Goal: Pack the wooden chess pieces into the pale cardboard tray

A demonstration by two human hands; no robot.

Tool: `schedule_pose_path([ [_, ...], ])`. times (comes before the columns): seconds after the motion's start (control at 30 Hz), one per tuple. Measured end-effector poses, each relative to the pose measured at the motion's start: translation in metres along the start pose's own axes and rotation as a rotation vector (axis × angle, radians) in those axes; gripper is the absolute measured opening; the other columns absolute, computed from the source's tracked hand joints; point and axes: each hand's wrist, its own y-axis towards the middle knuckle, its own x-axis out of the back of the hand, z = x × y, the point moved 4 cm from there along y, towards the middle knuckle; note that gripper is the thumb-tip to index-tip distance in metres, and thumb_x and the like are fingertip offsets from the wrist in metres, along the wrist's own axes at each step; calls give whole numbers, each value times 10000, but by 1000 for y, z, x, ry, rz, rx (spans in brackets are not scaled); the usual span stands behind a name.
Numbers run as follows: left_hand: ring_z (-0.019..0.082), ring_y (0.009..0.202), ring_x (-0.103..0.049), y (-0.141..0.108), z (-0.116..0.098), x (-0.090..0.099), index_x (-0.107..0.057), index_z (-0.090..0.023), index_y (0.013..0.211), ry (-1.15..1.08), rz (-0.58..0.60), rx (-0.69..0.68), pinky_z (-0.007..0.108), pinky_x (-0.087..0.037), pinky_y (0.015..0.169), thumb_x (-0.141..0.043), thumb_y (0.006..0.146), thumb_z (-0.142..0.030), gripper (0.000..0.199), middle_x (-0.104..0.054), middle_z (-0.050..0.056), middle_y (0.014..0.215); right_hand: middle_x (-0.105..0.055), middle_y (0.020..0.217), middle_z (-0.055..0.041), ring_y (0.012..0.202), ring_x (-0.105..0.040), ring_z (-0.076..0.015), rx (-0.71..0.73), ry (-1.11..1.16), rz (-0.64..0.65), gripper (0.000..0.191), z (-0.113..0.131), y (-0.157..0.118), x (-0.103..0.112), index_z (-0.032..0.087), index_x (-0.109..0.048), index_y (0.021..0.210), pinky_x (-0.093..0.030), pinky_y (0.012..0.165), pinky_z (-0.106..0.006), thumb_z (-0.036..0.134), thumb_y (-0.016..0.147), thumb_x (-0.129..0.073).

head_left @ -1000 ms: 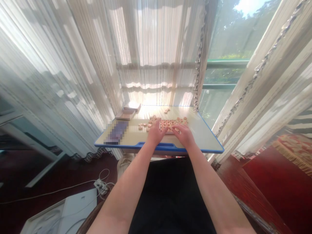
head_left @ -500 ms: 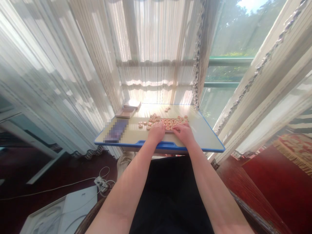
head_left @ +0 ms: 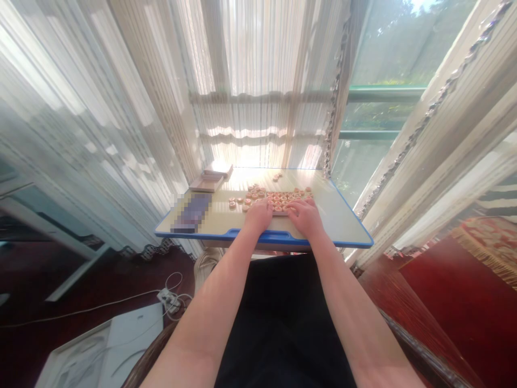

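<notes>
Round wooden Chinese chess pieces (head_left: 277, 207) lie in rows in a shallow wooden tray (head_left: 280, 214) near the front of the table. At the tray's left end my left hand (head_left: 259, 214) is closed on its edge, the fingertips partly hidden. My right hand (head_left: 305, 215) bends over the right part of the tray, with thumb and fingers drawn together on a chess piece there; the fingers largely cover it. Loose chess pieces (head_left: 255, 195) lie left of the tray, some heaped close behind my left hand.
The pale table (head_left: 339, 215) has a blue rim. Two shallow box parts (head_left: 207, 183) stand at its back left, before a blurred dark rectangle (head_left: 191, 213). A few pieces (head_left: 277, 177) lie farther back. Sheer curtains (head_left: 258, 108) hang behind. Cables (head_left: 169, 299) lie on the floor.
The view has shifted slightly. My right hand's fingers have moved a little over the pieces on the tray's right side. My left hand keeps its place at the tray's left end.
</notes>
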Motion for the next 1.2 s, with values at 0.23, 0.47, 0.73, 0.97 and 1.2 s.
schedule_pose_path([
  [0.23,239,1175,-530,-1,0,4,-554,-141,1257,-19,3,38,355,-399,1001,-307,946,-327,438,-607,126,1243,-695,982,-49,921,-552,-235,-9,-5,-1,203,-2,-1,-3,222,-729,850,-386,949,-398,281,832,-535],
  [0.47,244,1111,-583,0,6,6,-575,-157,1250,-48,-33,109,344,-445,948,-360,877,-158,430,-640,118,1197,-617,1055,-119,1010,-511,-291,-151,-33,-73,213,-13,-2,-3,201,-733,878,-386,934,-459,283,784,-561],
  [0.73,251,1102,-592,0,15,7,-593,-152,1242,-69,-61,142,336,-462,936,-464,751,-77,513,-660,105,1169,-637,1116,-80,1078,-465,-290,-148,-4,24,278,-13,-2,-8,230,-726,990,-342,973,-446,345,798,-562],
  [0.97,239,1109,-591,0,10,7,-614,-182,1220,-53,-54,111,346,-458,943,-417,824,-121,447,-655,97,1183,-661,1117,-61,1088,-464,-290,-179,6,23,278,-14,-3,-9,225,-718,983,-323,978,-451,367,791,-577],
  [1.2,233,1121,-584,-1,6,8,-631,-183,1204,-14,-32,81,341,-448,960,-382,850,-140,435,-653,92,1188,-658,1145,-45,1083,-467,-299,-148,0,71,306,-11,-2,-11,244,-708,1022,-332,951,-462,397,803,-560],
])
